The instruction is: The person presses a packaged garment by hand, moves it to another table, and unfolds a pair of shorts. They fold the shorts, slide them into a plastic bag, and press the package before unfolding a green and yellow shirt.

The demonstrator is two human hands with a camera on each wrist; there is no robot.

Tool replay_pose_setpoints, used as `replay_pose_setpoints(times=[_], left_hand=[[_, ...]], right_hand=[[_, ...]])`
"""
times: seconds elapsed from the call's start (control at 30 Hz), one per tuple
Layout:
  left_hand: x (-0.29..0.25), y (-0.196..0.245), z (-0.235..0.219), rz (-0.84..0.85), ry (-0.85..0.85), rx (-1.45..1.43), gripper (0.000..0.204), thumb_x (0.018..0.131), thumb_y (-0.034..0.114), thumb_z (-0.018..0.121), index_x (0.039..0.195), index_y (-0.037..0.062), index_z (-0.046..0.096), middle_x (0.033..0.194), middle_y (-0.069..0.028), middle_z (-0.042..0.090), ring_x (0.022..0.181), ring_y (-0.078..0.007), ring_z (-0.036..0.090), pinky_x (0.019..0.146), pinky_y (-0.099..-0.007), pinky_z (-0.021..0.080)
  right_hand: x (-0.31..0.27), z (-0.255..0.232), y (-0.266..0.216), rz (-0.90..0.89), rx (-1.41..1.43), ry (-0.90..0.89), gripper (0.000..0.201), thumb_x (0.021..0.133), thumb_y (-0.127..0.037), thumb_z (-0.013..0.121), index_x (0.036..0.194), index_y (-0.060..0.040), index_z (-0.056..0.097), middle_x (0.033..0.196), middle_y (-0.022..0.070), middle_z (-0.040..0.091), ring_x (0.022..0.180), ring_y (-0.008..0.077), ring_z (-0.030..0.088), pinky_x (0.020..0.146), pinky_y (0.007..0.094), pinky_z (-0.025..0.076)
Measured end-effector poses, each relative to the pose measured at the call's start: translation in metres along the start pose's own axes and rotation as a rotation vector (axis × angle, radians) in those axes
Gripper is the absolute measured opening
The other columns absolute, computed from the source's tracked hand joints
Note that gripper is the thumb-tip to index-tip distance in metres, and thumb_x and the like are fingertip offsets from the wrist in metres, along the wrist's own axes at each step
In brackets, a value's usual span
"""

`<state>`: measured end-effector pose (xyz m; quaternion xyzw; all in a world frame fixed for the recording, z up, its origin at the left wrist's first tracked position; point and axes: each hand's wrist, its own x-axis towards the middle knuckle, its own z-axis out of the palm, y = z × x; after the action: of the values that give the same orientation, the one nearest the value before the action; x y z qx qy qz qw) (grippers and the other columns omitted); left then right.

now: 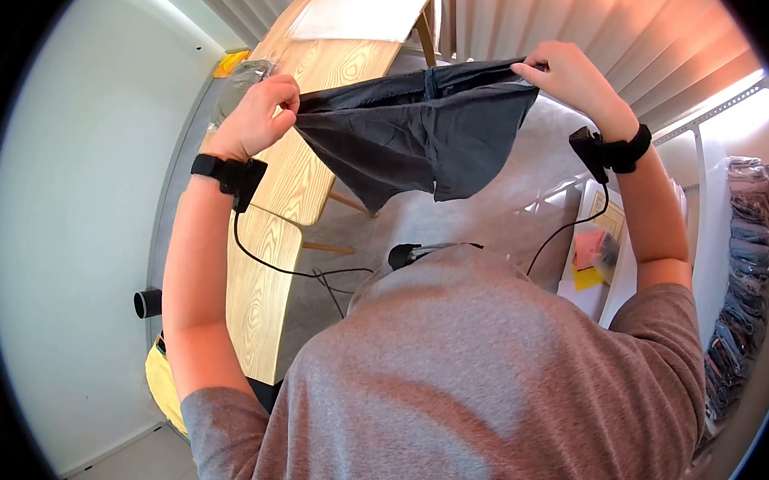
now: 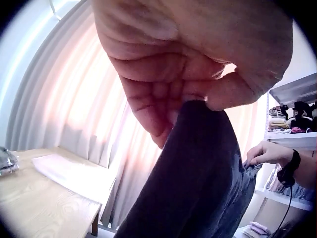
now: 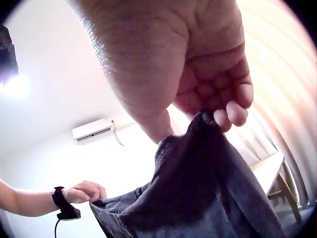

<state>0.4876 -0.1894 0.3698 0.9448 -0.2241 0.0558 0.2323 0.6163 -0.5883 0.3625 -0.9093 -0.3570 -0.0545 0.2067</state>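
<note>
A dark grey cloth garment (image 1: 408, 128) hangs stretched in the air between both hands, its upper edge folded and slightly gaping. The left hand (image 1: 256, 116) pinches its left corner; in the left wrist view the thumb and curled fingers of that hand (image 2: 193, 64) hold the dark fabric (image 2: 193, 163). At the opposite corner the right hand (image 1: 575, 80) grips the edge. The right wrist view shows this hand (image 3: 198, 74) with thumb and fingers on the bunched cloth (image 3: 198, 173). The garment's lower part hangs loose, with an uneven hem.
Wooden tables (image 1: 341, 64) run along the left, with a white sheet (image 1: 362, 13) and a plastic-wrapped item (image 1: 238, 89) on them. Shelving at the right holds bagged folded clothes (image 1: 744, 259). Pink and yellow papers (image 1: 588, 251) lie low at the right. Cables hang from both wrist cameras.
</note>
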Motion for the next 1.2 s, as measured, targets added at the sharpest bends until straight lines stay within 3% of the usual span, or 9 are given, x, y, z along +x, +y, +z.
replay_pose_setpoints(times=[0.1, 0.17, 0.2, 0.27, 0.53, 0.73, 0.83, 0.93, 1.2], left_hand=[[-0.003, 0.013, 0.002, -0.034, -0.01, 0.088, 0.04, 0.072, 0.024, 0.074, 0.065, -0.0002, 0.043, 0.072, -0.0115, 0.046, 0.064, -0.0283, 0.044, 0.061, -0.0341, 0.04], [-0.005, 0.011, 0.006, -0.059, 0.003, 0.123, 0.04, 0.071, 0.022, 0.075, 0.064, -0.0001, 0.042, 0.071, -0.0113, 0.046, 0.064, -0.0279, 0.044, 0.06, -0.034, 0.04], [-0.007, 0.01, 0.007, -0.088, 0.014, 0.164, 0.04, 0.07, 0.019, 0.076, 0.064, 0.0, 0.041, 0.07, -0.0111, 0.045, 0.064, -0.0275, 0.044, 0.058, -0.0339, 0.039], [-0.013, 0.006, 0.008, -0.092, 0.053, 0.162, 0.039, 0.07, 0.014, 0.075, 0.063, 0.0002, 0.04, 0.069, -0.0109, 0.044, 0.063, -0.027, 0.044, 0.057, -0.0338, 0.038], [-0.035, 0.001, -0.001, -0.165, 0.166, 0.163, 0.038, 0.072, 0.015, 0.075, 0.061, 0.0012, 0.041, 0.066, -0.0098, 0.044, 0.06, -0.0264, 0.043, 0.054, -0.0344, 0.038], [-0.041, 0.0, -0.011, -0.241, 0.183, 0.161, 0.039, 0.073, 0.011, 0.074, 0.06, 0.0003, 0.039, 0.066, -0.0083, 0.041, 0.058, -0.0226, 0.04, 0.054, -0.0316, 0.036], [-0.044, 0.007, -0.016, -0.234, 0.206, 0.153, 0.039, 0.072, 0.007, 0.074, 0.061, 0.0001, 0.037, 0.066, -0.0076, 0.04, 0.059, -0.0204, 0.038, 0.055, -0.0293, 0.035], [-0.04, 0.011, -0.019, -0.221, 0.224, 0.161, 0.039, 0.072, 0.009, 0.074, 0.061, -0.0001, 0.038, 0.066, -0.0084, 0.042, 0.059, -0.0226, 0.039, 0.054, -0.0314, 0.036], [-0.034, 0.015, -0.029, -0.143, 0.293, 0.145, 0.038, 0.074, 0.01, 0.073, 0.062, -0.0006, 0.038, 0.067, -0.0084, 0.041, 0.059, -0.0231, 0.039, 0.054, -0.0321, 0.035]], right_hand=[[0.0, -0.002, -0.009, 0.144, -0.082, -0.084, 0.029, 0.078, -0.026, 0.065, 0.078, 0.0033, 0.064, 0.072, 0.0139, 0.059, 0.067, 0.029, 0.056, 0.062, 0.0368, 0.044], [-0.001, 0.001, -0.005, -0.04, -0.162, -0.071, 0.047, 0.073, -0.044, 0.068, 0.08, 0.0024, 0.065, 0.076, 0.0171, 0.061, 0.073, 0.0334, 0.059, 0.065, 0.0398, 0.047], [0.0, 0.005, 0.001, -0.043, -0.168, -0.073, 0.047, 0.073, -0.044, 0.068, 0.08, 0.0024, 0.065, 0.076, 0.0171, 0.061, 0.073, 0.0334, 0.059, 0.065, 0.0398, 0.047], [0.002, 0.019, 0.014, -0.283, -0.175, -0.003, 0.04, 0.074, -0.038, 0.07, 0.079, -0.0002, 0.061, 0.073, 0.0125, 0.054, 0.074, 0.0299, 0.055, 0.067, 0.0397, 0.043], [0.011, 0.044, 0.019, -0.412, -0.033, -0.103, 0.022, 0.086, -0.024, 0.057, 0.081, -0.0022, 0.056, 0.078, 0.0115, 0.055, 0.079, 0.0308, 0.053, 0.071, 0.0403, 0.043], [0.01, 0.051, 0.012, -0.254, 0.064, -0.144, 0.016, 0.086, -0.02, 0.058, 0.092, -0.0045, 0.062, 0.088, 0.0094, 0.061, 0.084, 0.0286, 0.056, 0.076, 0.038, 0.045], [0.011, 0.05, 0.018, -0.496, -0.017, -0.061, 0.02, 0.083, -0.024, 0.062, 0.092, -0.0059, 0.062, 0.089, 0.0081, 0.064, 0.087, 0.0282, 0.057, 0.076, 0.038, 0.046], [0.009, 0.056, 0.013, -0.413, 0.193, 0.007, 0.019, 0.079, -0.022, 0.067, 0.087, -0.0045, 0.062, 0.088, 0.0079, 0.063, 0.087, 0.028, 0.057, 0.075, 0.0375, 0.046], [0.011, 0.055, 0.021, -0.409, 0.107, 0.069, 0.024, 0.08, -0.026, 0.065, 0.083, -0.0027, 0.063, 0.085, 0.0098, 0.063, 0.082, 0.0293, 0.058, 0.071, 0.0382, 0.047]])
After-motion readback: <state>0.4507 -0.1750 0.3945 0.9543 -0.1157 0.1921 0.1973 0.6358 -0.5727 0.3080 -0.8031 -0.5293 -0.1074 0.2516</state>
